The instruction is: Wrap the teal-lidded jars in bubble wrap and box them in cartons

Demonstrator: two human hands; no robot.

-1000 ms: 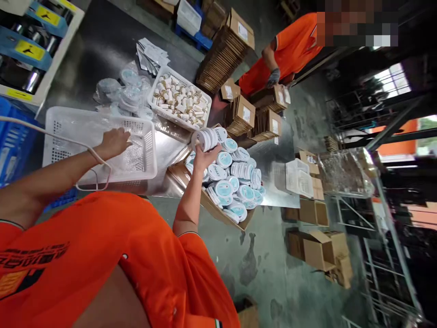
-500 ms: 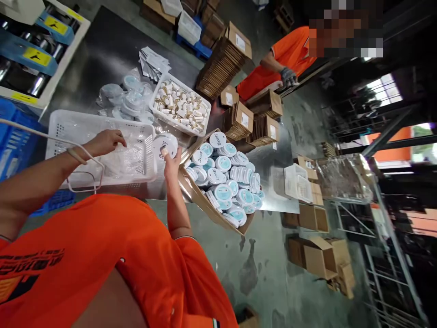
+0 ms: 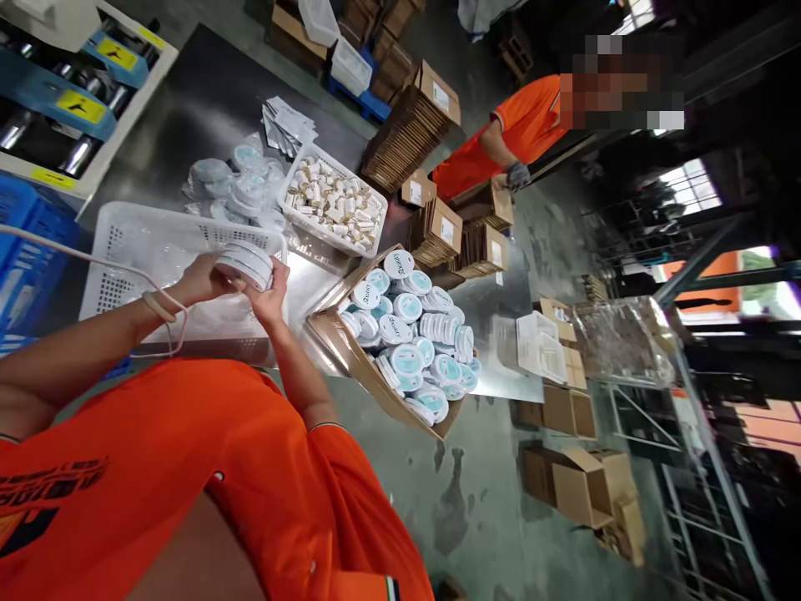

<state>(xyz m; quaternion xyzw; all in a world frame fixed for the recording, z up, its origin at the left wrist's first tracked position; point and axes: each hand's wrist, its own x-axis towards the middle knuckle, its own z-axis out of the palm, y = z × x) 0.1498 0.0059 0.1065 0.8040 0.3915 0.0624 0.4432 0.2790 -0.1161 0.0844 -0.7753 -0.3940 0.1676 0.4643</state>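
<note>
While my right hand [image 3: 269,296] clasps a short stack of white, round, flat discs [image 3: 245,263], its thumb along the near side and its fingers at the right end, my left hand [image 3: 204,280] meets the left end of the same stack. The left fingers are partly hidden, so I cannot tell whether they pinch it or only touch it. The stack is tilted, its edges towards me, and shows over the right part of a long white perforated plastic basket [image 3: 113,263] with clear crinkled film inside. A pale cord [image 3: 134,273] crosses in front of my left forearm, near a light band [image 3: 158,307] around the wrist.

To the right, an open brown cardboard box [image 3: 375,386] is heaped with white round tubs [image 3: 395,330], some with pale blue labels, others with dark lettering. Beyond the stack, on the shiny metal table [image 3: 200,92], lie round pieces in clear plastic wrap [image 3: 244,190], beside a smaller white plastic basket [image 3: 325,237] full of little white-and-gold bottles [image 3: 331,200]. Flat silvery packets [image 3: 288,127] lie fanned just past it. Farther off, a co-worker in orange [image 3: 522,121] has a grey-gloved hand [image 3: 518,175] at a bundle of folded brown cardboard [image 3: 488,203].
</note>
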